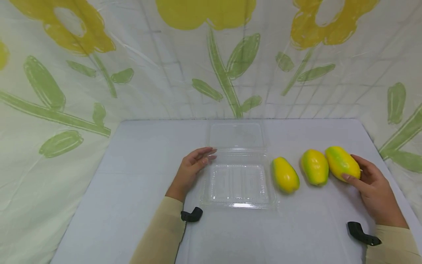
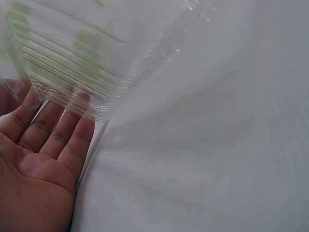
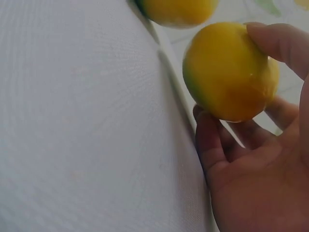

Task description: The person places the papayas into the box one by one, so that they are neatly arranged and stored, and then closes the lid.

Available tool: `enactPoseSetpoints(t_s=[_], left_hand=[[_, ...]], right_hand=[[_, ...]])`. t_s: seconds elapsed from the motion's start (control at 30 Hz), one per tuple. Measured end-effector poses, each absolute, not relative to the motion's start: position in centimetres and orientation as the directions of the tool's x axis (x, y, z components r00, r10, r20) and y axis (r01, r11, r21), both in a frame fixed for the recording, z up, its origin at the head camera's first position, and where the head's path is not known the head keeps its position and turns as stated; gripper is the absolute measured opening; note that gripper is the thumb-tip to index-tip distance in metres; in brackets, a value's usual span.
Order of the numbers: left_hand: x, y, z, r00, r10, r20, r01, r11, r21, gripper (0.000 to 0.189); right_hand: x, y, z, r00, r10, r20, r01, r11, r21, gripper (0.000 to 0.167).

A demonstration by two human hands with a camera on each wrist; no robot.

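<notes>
In the head view my right hand [image 1: 376, 185] grips a glossy yellow-green papaya [image 1: 343, 163], thumb on the near side and fingers at its far side. The right wrist view shows the same papaya [image 3: 227, 72] between thumb and fingers. A second papaya [image 1: 314, 167] lies directly beside it, and a third papaya [image 1: 285, 175] lies further left, near the container. My left hand [image 1: 192, 167] is at the left side of a clear plastic clamshell container [image 1: 239, 204]. In the left wrist view its extended fingers [image 2: 58, 130] touch the ribbed container wall [image 2: 82, 77].
The container's lid [image 1: 236, 135] lies folded back, away from me. A white cloth covers the table [image 1: 138, 187]. Behind it hangs a curtain [image 1: 178, 95] printed with yellow flowers and green leaves. Black curved pieces [image 1: 192, 215] sit at both wrists.
</notes>
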State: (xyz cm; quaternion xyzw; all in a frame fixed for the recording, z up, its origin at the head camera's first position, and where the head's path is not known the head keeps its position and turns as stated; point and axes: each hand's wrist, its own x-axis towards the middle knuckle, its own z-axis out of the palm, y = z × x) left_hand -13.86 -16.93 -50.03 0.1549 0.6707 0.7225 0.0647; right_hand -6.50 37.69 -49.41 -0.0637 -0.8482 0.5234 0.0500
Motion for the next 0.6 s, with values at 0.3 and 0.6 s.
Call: enactPoseSetpoints(t_s=[0.3, 0.6], left_hand=[[-13.81, -16.94, -50.0, -0.942, 0.304, 0.141, 0.115, -0.103, 0.988, 0.04], [-13.81, -16.9, -50.11, -0.94, 0.305, 0.156, 0.123, -0.125, 0.985, 0.039]], right_hand=[[-6.43, 37.64, -49.39, -0.979, 0.203, 0.006, 0.079, 0.407, -0.91, 0.076], [-6.49, 37.36, -48.96, -0.971, 0.237, 0.013, 0.091, 0.421, -0.902, 0.078]])
